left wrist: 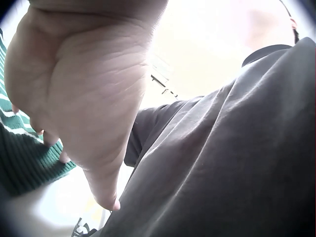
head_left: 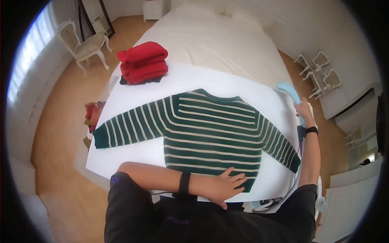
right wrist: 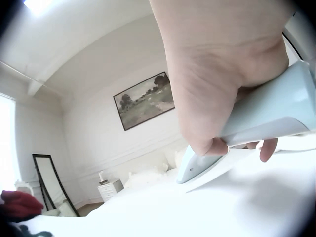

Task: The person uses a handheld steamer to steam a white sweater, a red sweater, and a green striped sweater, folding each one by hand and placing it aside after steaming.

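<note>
A green sweater with cream stripes [head_left: 210,133] lies spread on a white surface [head_left: 243,89], its sleeves out to both sides. The left hand [head_left: 223,185] rests over the sweater's bottom hem with fingers spread; in the left wrist view this hand [left wrist: 84,94] is beside the green ribbed hem [left wrist: 34,168]. At the right edge of the surface the right hand [head_left: 304,111] grips a light blue handheld appliance [head_left: 288,89]. The right wrist view shows the right hand [right wrist: 212,94] with its fingers curled round the appliance [right wrist: 271,108].
A stack of folded red clothes [head_left: 144,62] sits at the back left of the surface. Beyond is a bed [head_left: 210,40]. More clothes [head_left: 93,115] show at the left edge. A cable [head_left: 289,192] runs near the right sleeve's cuff. Chairs [head_left: 87,46] stand farther off.
</note>
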`<control>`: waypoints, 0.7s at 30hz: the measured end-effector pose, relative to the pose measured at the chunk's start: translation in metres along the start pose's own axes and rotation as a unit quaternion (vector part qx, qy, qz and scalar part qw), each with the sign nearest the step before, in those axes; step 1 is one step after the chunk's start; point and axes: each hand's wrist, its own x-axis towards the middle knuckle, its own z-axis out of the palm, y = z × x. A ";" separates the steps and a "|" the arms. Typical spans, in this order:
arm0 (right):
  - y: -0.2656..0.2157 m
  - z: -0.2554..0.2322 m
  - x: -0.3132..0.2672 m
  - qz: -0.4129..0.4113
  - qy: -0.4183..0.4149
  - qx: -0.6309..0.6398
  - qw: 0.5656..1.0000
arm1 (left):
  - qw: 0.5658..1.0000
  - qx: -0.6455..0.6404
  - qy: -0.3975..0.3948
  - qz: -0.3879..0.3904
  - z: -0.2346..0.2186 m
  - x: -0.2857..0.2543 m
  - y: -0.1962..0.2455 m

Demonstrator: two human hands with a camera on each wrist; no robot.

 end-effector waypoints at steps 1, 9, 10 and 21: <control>-0.017 -0.014 -0.018 0.004 0.000 -0.012 1.000 | 1.000 -0.012 -0.005 0.013 0.003 0.000 -0.001; -0.108 -0.080 -0.232 -0.155 -0.066 0.013 0.986 | 0.999 0.017 0.038 0.008 0.020 -0.002 0.023; -0.112 -0.081 -0.262 -0.144 -0.091 0.042 0.984 | 0.999 0.009 0.050 0.012 0.024 -0.004 0.023; -0.130 -0.064 -0.416 -0.141 -0.318 -0.020 0.937 | 0.995 0.055 0.083 0.030 0.035 -0.002 0.019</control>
